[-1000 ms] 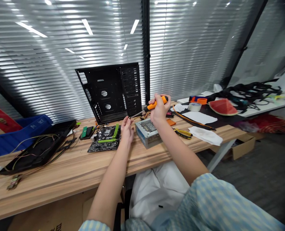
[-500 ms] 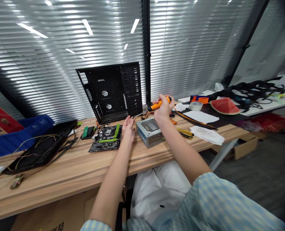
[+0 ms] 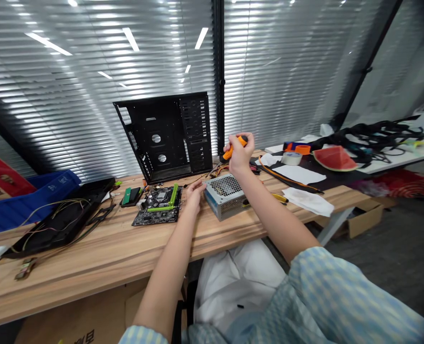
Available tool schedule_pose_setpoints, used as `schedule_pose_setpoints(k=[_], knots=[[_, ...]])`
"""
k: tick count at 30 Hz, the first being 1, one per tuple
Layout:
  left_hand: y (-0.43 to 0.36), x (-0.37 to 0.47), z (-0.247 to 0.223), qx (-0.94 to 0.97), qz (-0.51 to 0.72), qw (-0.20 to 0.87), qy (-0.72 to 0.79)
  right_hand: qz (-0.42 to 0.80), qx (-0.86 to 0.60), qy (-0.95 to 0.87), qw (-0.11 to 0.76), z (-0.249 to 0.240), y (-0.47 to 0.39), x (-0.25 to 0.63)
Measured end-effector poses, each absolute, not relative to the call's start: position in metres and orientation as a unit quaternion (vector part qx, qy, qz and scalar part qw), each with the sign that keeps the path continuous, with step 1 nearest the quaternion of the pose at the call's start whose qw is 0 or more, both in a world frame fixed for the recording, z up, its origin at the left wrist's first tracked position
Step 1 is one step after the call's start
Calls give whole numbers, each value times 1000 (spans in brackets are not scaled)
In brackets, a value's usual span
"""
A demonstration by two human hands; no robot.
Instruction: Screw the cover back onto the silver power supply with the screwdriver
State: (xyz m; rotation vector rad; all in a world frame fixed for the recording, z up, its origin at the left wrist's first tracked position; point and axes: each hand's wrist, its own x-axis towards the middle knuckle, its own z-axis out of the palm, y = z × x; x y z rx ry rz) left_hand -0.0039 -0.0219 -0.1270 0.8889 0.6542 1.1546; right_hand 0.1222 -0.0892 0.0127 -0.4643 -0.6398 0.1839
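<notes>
My right hand [image 3: 241, 152] is closed round an orange and black screwdriver [image 3: 229, 153], held up above the power supply. Its shaft points down toward the box's back left corner. The grey metal power supply [image 3: 229, 193] lies on the wooden table with its perforated grille upward. At its left edge is my left hand [image 3: 195, 195], fingers partly bent, fingertips by the back left corner; whether they pinch anything small is hidden. Left of that hand lies a black motherboard [image 3: 160, 204] with green slots. An open black computer case [image 3: 165, 136] stands upright behind them.
Yellow-handled pliers [image 3: 279, 198] and white paper [image 3: 308, 200] lie right of the power supply. Cables run behind it. Farther right are tape [image 3: 291, 158] and a watermelon-slice shape [image 3: 334, 158]. A black panel [image 3: 65, 220] and blue bin [image 3: 29, 198] are at left.
My right hand has tilted the screwdriver more steeply and moved slightly left. My left hand has shifted right, to the power supply's corner. The power supply sits slightly farther right.
</notes>
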Motion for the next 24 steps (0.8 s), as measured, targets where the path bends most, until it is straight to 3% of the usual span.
schedule_pose_setpoints(k=[24], knots=[[-22,-3,-123,481,497,634,345,82,-271,-395,874,6,-71,113]])
